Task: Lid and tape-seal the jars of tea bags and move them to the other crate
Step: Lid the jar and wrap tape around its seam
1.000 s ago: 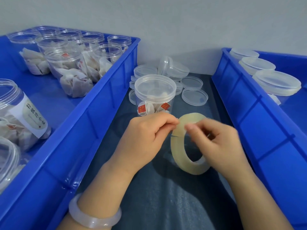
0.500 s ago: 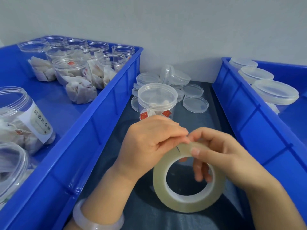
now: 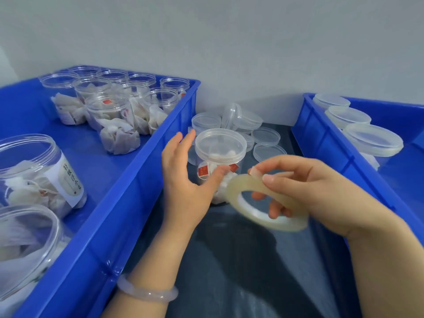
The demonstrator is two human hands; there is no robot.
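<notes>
A clear jar of tea bags [image 3: 220, 148] with its lid on stands on the dark mat between two blue crates. My left hand [image 3: 183, 180] is open at the jar's left side, fingers straight beside the lid and thumb against the jar's front. My right hand [image 3: 321, 191] holds a roll of clear tape [image 3: 275, 224] just right of the jar, fingers through the ring. Its thumb and forefinger pinch the tape's loose end at the top of the roll.
The left crate [image 3: 137, 191] holds several open jars of tea bags [image 3: 114, 115], some close to me at the left edge. The right crate [image 3: 332, 161] holds lidded jars [image 3: 371, 141]. Loose clear lids [image 3: 266, 136] lie behind the jar near the wall.
My left hand has let go of the tape and moved up to the jar's left side. My right hand has kept the roll and tilted it flatter, close to the jar.
</notes>
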